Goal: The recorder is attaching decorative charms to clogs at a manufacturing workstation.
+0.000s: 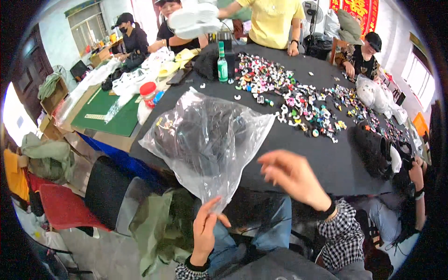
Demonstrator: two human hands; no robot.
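My left hand (205,228) pinches the lower corner of a clear plastic bag (205,140) that holds dark footwear and hangs over the near edge of the black table (298,154). My right hand (291,175) hovers to the right of the bag, just above the table edge, with fingers spread and nothing in it. Both wrists wear checked sleeves with black cuffs. Below the hands are my blue jeans.
Several small colourful charms (298,100) lie scattered across the table's middle and right. A green bottle (222,63) and a red-capped jar (148,93) stand further back. Black clogs (373,147) sit at the right. Other people sit around the table. A red stool (65,205) stands at left.
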